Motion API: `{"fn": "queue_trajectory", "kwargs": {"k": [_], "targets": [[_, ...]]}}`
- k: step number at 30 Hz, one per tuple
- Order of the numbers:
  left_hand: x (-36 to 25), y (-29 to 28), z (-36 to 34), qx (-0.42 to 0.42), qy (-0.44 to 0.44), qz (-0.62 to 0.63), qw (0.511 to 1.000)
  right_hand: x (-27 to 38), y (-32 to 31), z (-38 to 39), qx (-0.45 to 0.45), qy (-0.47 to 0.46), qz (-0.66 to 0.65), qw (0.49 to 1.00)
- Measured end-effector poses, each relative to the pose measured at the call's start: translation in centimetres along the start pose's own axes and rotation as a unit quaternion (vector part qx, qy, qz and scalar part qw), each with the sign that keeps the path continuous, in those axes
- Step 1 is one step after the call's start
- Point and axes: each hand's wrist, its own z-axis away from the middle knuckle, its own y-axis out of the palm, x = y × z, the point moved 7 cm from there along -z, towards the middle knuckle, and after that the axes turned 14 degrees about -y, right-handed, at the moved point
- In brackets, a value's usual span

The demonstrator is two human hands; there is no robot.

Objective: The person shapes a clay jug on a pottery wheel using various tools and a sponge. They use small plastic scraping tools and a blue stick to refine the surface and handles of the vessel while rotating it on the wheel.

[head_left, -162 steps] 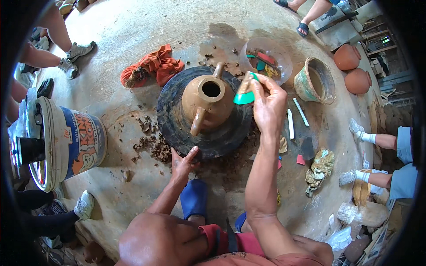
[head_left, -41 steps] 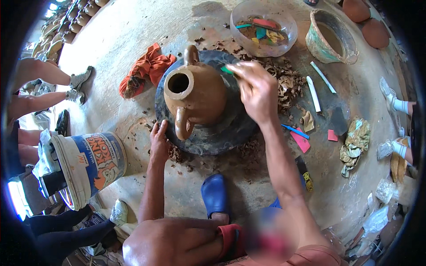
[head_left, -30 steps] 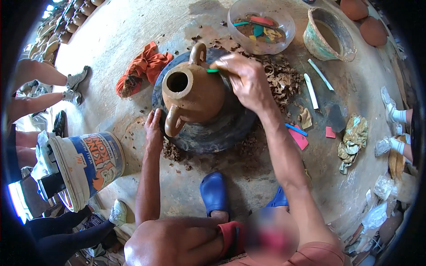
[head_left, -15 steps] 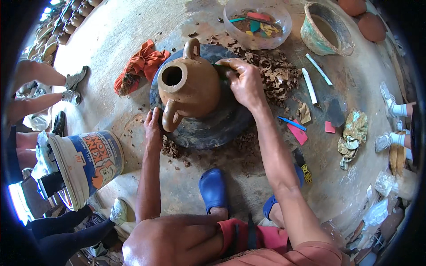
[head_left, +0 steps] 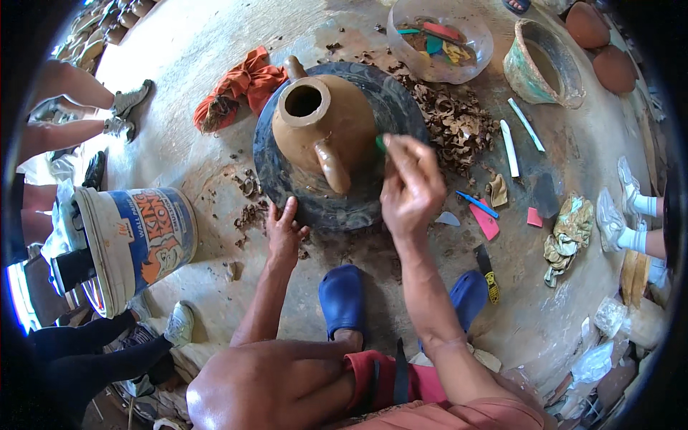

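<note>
A brown clay pot [head_left: 342, 118] with two handles and a round open mouth stands on a dark round turntable [head_left: 373, 208]. My left hand [head_left: 285, 236] touches the turntable's near left edge, fingers apart. My right hand [head_left: 412, 186] pinches a small green scraper [head_left: 381, 143] beside the pot's right side; most of the scraper is hidden by the fingers. Clay shavings [head_left: 459, 122] are heaped at the right of the turntable. A red cloth bundle [head_left: 240, 82] lies behind it at the left.
A clear tub of coloured scrapers [head_left: 480, 64], a crusted bucket [head_left: 523, 75], white sticks [head_left: 510, 150], a blue tool [head_left: 473, 204], a knife [head_left: 486, 272] and a crumpled rag [head_left: 570, 236] are at right. A large bucket [head_left: 107, 251] stands left. Other people's feet [head_left: 129, 100] surround the area.
The turntable with the pot has turned, swinging the near handle rightward. My right hand has moved down toward me from the pot's upper right; my left hand has shifted right along the rim.
</note>
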Motion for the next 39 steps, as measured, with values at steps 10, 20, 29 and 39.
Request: {"fn": "queue_trajectory", "kwargs": {"k": [10, 20, 29, 39], "targets": [[5.5, 4.5, 2.6, 0.033, -0.083, 0.035, 0.995, -1.8, 2.2, 4.7, -0.026, 0.089, -0.051, 0.994], [8.0, 7.2, 3.7, 0.201, -0.173, 0.011, 0.964, 2.1, 2.2, 3.7, -0.017, 0.212, -0.126, 0.969], [-1.9, 0.8, -0.7, 0.007, -0.072, 0.043, 0.996, 0.4, 1.3, -3.2, 0.068, -0.054, 0.031, 0.996], [0.2, 0.6, 0.0, -0.028, -0.063, 0.038, 0.997, 3.4, 1.0, -0.3, 0.125, -0.028, -0.033, 0.991]]}}
